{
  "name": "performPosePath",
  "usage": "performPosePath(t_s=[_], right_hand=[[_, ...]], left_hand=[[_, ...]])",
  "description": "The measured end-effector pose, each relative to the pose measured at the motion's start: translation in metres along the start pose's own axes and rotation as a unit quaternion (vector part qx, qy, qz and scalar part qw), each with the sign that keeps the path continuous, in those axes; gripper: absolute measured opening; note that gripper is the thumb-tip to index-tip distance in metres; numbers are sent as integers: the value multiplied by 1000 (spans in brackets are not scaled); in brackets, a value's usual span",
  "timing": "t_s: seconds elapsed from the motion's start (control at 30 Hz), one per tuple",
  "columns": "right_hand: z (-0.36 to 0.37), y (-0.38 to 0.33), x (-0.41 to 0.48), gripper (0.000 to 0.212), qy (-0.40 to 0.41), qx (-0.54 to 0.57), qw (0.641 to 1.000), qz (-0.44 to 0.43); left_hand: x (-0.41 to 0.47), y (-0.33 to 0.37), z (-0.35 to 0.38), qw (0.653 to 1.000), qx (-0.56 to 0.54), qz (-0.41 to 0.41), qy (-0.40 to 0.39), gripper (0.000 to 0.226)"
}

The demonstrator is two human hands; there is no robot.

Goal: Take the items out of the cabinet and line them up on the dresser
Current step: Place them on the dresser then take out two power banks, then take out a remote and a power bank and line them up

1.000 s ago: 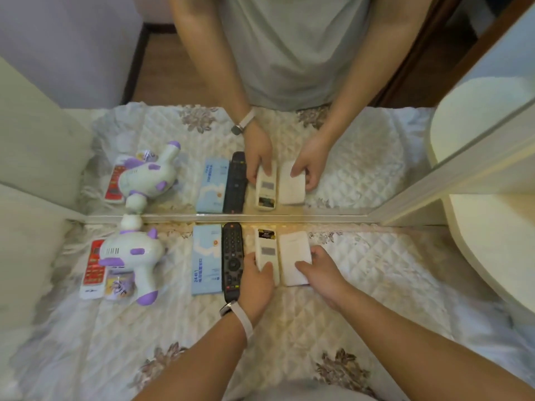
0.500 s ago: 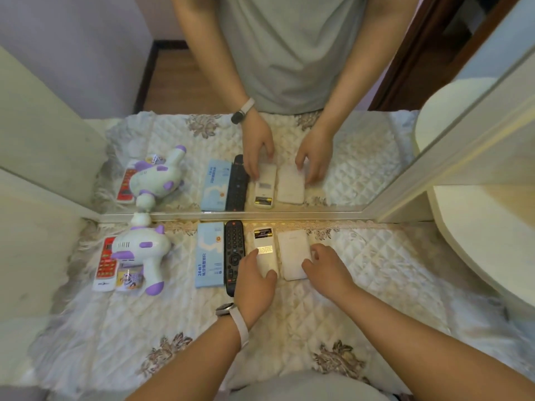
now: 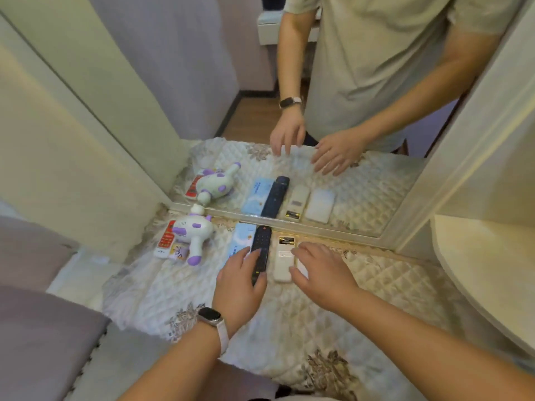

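On the quilted dresser cover [image 3: 376, 285], a row of items lies against the mirror: a white-and-purple toy [image 3: 194, 235] over a red-and-white card [image 3: 163, 241], a light blue box [image 3: 240, 241], a black remote [image 3: 260, 253], a cream remote [image 3: 283, 261] and a white flat box [image 3: 301, 269] mostly hidden by my right hand. My left hand [image 3: 240, 282] hovers with relaxed fingers over the black remote and blue box. My right hand [image 3: 321, 270] is spread above the white box, holding nothing.
The mirror [image 3: 333, 169] behind the row reflects the items and my body. A cream cabinet panel [image 3: 72, 140] stands at the left, a rounded cream shelf [image 3: 492, 270] at the right. A grey cushion [image 3: 43, 328] lies at lower left.
Both hands have lifted off the cream remote and white box and drawn back toward me with fingers spread. My head has risen, so the view takes in more of the mirror.
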State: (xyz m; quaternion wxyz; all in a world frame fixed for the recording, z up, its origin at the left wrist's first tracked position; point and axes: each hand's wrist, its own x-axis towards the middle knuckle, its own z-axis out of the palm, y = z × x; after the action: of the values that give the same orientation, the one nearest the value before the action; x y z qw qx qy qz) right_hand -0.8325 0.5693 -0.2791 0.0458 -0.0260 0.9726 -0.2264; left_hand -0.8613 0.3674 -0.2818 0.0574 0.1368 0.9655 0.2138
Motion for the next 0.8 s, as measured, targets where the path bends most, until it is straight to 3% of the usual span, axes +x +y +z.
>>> performPosePath(t_s=[0.13,0.33,0.53,0.8], right_hand=[[-5,-28,5,55,21,-29,993,-114],[7,-87,12,46,-11,-73,960,-270],[13,-167,-7,40,-3,-62,913,-403],[37,-287,-56,46,-10,-56,859,-509]], left_hand=[[-34,-11,-25,994,86,2,61,51],[-108,-43,-63,979,165,-48,111,45],[-191,-63,-104,959,185,-123,176,42],[-303,-115,-148,925,178,-250,226,46]])
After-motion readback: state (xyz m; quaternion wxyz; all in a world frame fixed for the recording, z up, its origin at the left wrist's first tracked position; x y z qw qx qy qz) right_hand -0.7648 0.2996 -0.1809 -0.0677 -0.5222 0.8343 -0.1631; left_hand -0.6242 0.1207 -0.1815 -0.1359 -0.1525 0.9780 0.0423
